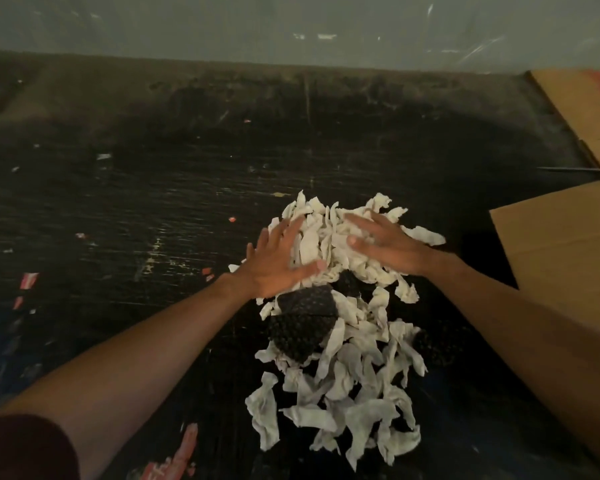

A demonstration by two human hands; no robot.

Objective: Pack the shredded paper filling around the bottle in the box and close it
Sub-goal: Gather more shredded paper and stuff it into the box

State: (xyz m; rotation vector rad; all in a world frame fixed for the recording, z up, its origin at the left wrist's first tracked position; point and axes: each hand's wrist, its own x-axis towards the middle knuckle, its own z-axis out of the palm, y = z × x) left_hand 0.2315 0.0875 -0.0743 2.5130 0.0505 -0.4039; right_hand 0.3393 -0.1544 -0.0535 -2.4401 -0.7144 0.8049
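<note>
A heap of white shredded paper [340, 344] lies on the dark, scratched table, with a few dark dotted scraps [302, 327] mixed in. My left hand [278, 265] rests flat on the heap's far left side, fingers spread. On the far right side lies my right hand [385, 245], also flat with its fingers apart. Both palms press on the paper without closing around it. A brown cardboard box [561, 244] stands at the right edge, and only its outer flap shows. No bottle is visible.
A second cardboard piece [582, 109] lies at the back right against a grey wall. Small paper bits and red scraps [28, 280] are scattered over the left of the table. A dark thin object [572, 170] lies between the two cardboard pieces.
</note>
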